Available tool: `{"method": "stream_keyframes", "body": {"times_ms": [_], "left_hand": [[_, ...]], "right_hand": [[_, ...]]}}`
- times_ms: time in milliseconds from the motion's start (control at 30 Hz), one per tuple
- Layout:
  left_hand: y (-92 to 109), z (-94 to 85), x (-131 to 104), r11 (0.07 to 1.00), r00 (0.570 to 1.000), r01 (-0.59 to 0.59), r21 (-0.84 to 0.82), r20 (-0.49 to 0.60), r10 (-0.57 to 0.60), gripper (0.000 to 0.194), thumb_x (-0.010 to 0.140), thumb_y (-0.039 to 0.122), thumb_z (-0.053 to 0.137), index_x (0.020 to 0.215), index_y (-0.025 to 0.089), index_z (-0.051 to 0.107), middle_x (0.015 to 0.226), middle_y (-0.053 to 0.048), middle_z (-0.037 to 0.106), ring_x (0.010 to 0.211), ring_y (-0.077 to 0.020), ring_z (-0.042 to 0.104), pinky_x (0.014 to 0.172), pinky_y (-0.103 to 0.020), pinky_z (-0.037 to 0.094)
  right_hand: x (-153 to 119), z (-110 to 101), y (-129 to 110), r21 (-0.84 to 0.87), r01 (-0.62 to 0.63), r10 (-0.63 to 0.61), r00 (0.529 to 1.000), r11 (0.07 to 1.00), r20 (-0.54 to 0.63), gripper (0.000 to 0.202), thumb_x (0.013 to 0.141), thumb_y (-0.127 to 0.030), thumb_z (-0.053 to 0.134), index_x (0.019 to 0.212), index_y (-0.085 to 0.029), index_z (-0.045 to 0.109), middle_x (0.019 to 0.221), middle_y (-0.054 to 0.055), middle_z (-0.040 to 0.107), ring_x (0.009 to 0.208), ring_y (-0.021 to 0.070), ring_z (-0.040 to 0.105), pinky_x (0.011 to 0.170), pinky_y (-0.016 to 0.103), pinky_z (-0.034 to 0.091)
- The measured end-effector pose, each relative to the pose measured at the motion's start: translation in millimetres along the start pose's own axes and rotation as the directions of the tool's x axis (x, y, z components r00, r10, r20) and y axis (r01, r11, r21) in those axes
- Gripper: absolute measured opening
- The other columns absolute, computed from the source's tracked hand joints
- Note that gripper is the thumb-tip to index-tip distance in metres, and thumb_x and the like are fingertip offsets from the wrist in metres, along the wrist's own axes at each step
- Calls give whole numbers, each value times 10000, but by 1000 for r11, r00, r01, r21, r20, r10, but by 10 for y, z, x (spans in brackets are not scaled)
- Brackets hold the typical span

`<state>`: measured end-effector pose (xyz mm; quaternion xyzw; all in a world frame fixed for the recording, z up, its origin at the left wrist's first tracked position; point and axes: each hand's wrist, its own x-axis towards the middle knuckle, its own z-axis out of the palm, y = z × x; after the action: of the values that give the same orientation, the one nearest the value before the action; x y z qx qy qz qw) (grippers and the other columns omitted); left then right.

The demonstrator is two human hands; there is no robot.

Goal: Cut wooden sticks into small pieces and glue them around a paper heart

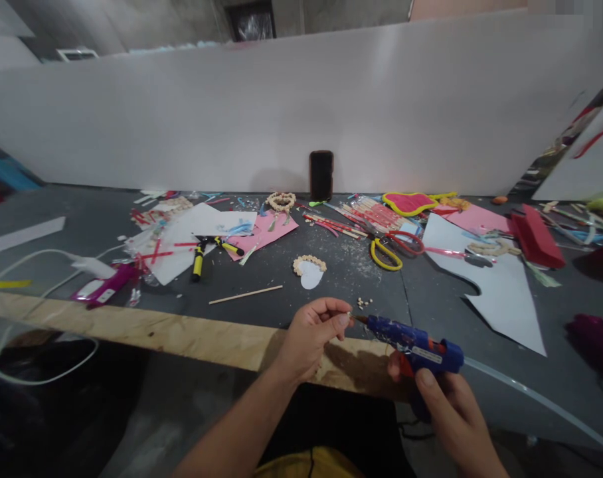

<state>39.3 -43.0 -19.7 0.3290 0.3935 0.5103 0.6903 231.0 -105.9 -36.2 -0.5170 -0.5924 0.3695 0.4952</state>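
My right hand [448, 405] is wrapped round a blue hot glue gun [414, 342], a long clear glue stick trailing from its back end. The gun's nozzle points left, at the fingertips of my left hand [317, 332]. Those fingers are closed in a pinch on a small pale piece [350, 313], too small to make out well. Just beyond the nozzle lie several similar small pale pieces [364, 303] on the dark table. A white paper heart [311, 274] rests farther back, with a row of beige pieces [309, 259] along its upper edge.
A thin wooden stick [246, 295] and yellow-black pliers [198, 260] lie on the left, near a purple glue gun [105, 285]. Scissors [387, 255] and cut white card [491, 292] are on the right. A phone [321, 174] leans against the white panel [261, 119].
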Motion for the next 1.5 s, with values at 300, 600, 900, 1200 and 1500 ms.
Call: {"method": "stream_keyframes", "body": {"times_ms": [300, 600, 900, 1200, 1500], "left_hand": [[-32, -30, 13, 999, 1000, -27, 39, -12, 27, 189, 638, 236, 745, 750, 126, 640, 584, 16, 612, 504, -52, 491, 520, -170, 373], [-27, -51, -7, 998, 1000, -27, 64, 9, 26, 151, 679, 226, 725, 764, 130, 646, 655, -15, 669, 537, -54, 527, 538, -160, 384], [-5, -71, -28, 999, 1000, 6, 46, -15, -5, 172, 660, 233, 739, 750, 127, 637, 648, -19, 667, 521, -41, 504, 535, -147, 370], [15, -138, -128, 999, 998, 45, 4, -54, -45, 222, 630, 259, 758, 754, 127, 630, 652, -21, 654, 504, -43, 475, 519, -161, 345], [20, -216, -224, 999, 998, 34, -24, -45, -35, 213, 633, 259, 767, 745, 130, 639, 623, -10, 637, 525, -55, 487, 557, -180, 375]], "right_hand": [[3, 0, -3, -7, -3, 3, 1000, 1000, 29, 298, 865, -404, 483, 842, -179, 678, 758, 71, 701, 689, 166, 656, 659, 235, 535], [13, 0, 5, 0, -32, 32, 999, 999, 16, 313, 847, -421, 502, 853, -168, 686, 775, 88, 704, 708, 187, 659, 669, 271, 541], [16, 22, 13, 268, -278, 328, 931, 923, -164, 381, 735, -521, 613, 891, -181, 684, 818, 78, 710, 737, 214, 662, 634, 282, 538], [614, -463, -32, 72, -434, 439, 875, 898, -205, 448, 832, -573, 399, 864, -199, 644, 693, 83, 706, 602, 218, 668, 527, 321, 531], [972, -859, 13, -767, -357, 292, 928, 533, -229, 444, 765, -528, 468, 458, -218, 552, 423, 62, 544, 420, 197, 510, 436, 296, 342]]}}
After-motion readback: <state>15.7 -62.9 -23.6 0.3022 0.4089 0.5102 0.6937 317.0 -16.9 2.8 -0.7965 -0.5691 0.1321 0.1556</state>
